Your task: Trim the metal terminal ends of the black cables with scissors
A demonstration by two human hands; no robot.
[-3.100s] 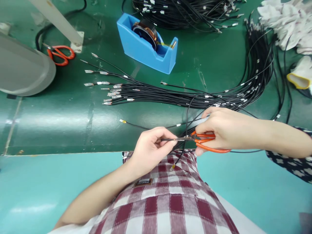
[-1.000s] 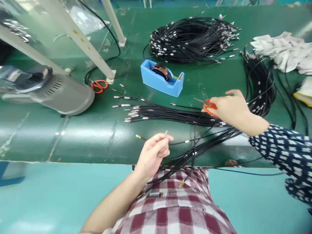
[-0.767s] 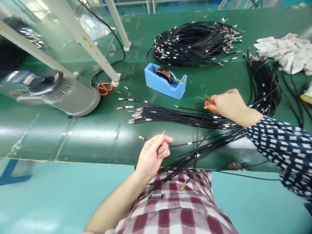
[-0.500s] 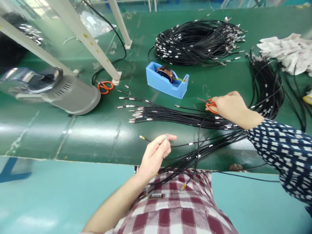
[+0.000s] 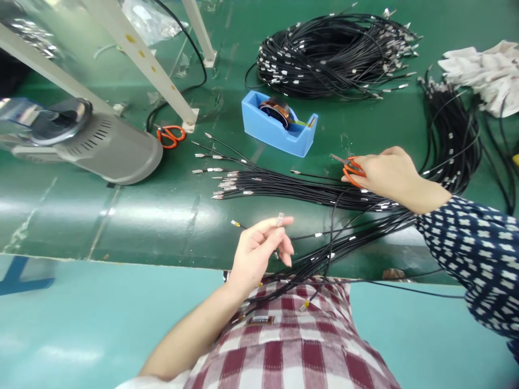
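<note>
Dispenser [image 5: 271,130] behind cables [image 5: 284,189] (coil [image 5: 336,66] beyond)

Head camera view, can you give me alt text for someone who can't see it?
The left hand pinches what looks like a pale cable end, while the right hand holds orange-handled scissors by a bundle of black cables. Behind, a blue tape dispenser and a large cable coil sit on a green work surface.

left hand [image 5: 258,247] pinches; right hand [image 5: 388,170] grips, palm down.
</note>
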